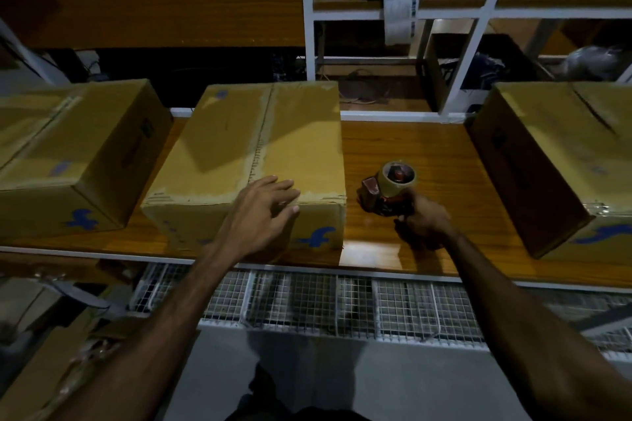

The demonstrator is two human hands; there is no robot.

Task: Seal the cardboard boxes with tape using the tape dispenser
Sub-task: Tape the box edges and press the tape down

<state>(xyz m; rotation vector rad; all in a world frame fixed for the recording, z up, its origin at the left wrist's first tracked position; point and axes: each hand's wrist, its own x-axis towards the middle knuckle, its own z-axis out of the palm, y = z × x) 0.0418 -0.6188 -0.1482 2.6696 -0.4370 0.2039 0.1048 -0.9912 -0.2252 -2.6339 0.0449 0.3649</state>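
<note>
Steadying the middle box with left hand spread flat on its near top edge; right hand gripping tape dispenser at three o'clock on the surface; best pressed along the centre seam, flaps held level.

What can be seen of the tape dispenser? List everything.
The tape dispenser is dark red, seemingly plastic, and carries a roll of brown tape on top. The right hand grips its handle from the near side, holding it upright over the wooden shelf, right of the middle box. Whether its base touches the shelf is unclear.
</note>
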